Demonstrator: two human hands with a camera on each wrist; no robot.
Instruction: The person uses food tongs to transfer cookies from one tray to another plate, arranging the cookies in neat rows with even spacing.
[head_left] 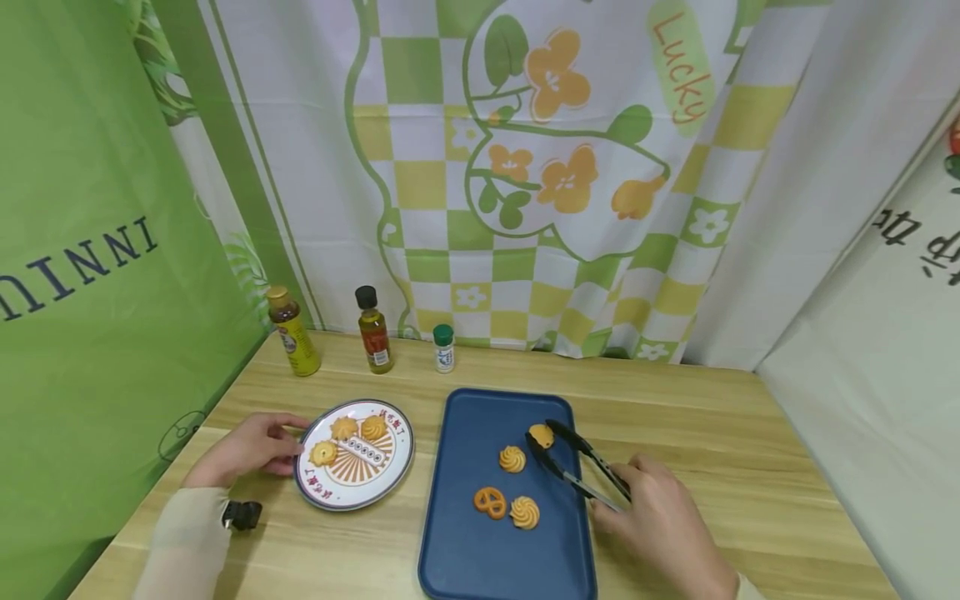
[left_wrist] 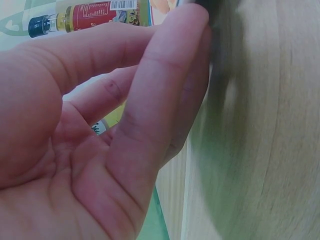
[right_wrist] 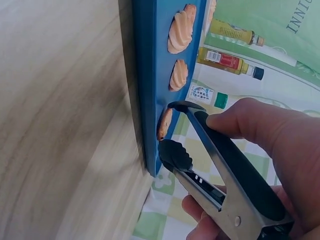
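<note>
My right hand (head_left: 660, 525) grips metal tongs (right_wrist: 220, 162) with black tips. The tips stand apart on either side of a round cookie (head_left: 542, 435) near the far right corner of a blue tray (head_left: 480, 562). Two swirled cookies, one a swirled cookie (head_left: 512, 459) and the other a swirled cookie (head_left: 524, 512), lie nearer on the tray beside a pretzel (head_left: 490, 502). At the left, my left hand (head_left: 247, 446) holds the rim of a round patterned plate (head_left: 401, 467) between thumb and fingers. Three cookies lie on the plate, toward its far left side.
Behind the plate stand a yellow-labelled bottle (head_left: 300, 346), a dark-capped oil bottle (head_left: 375, 333) and a small green-capped shaker (head_left: 444, 350). A patterned curtain (head_left: 420, 183) hangs along the far edge of the wooden table (head_left: 712, 433). Green and white cloths flank both sides.
</note>
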